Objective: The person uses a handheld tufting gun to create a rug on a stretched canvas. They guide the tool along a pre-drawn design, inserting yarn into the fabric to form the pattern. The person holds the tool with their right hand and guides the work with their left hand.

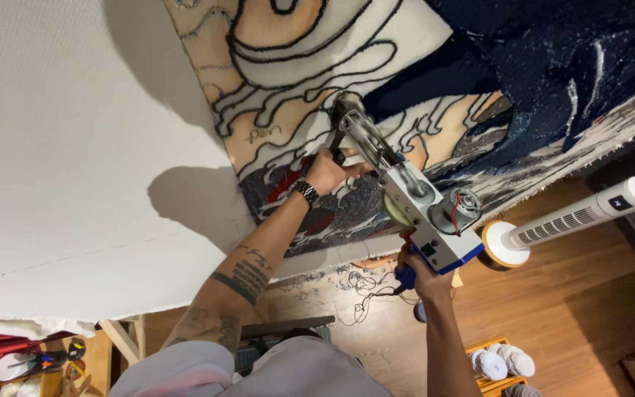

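Both hands clamp the tufting gun [406, 192] mid-frame, left hand [326, 173] gripping its front handle, right hand [422, 273] wrapped around the blue grip, nose against the rug [479, 88].

Single head view, close above hands

Both arms raised and extended. Left hand [326, 173] closed in a grip, wrist bent; right hand [419, 270] apparently clenched, fingers partly hidden.
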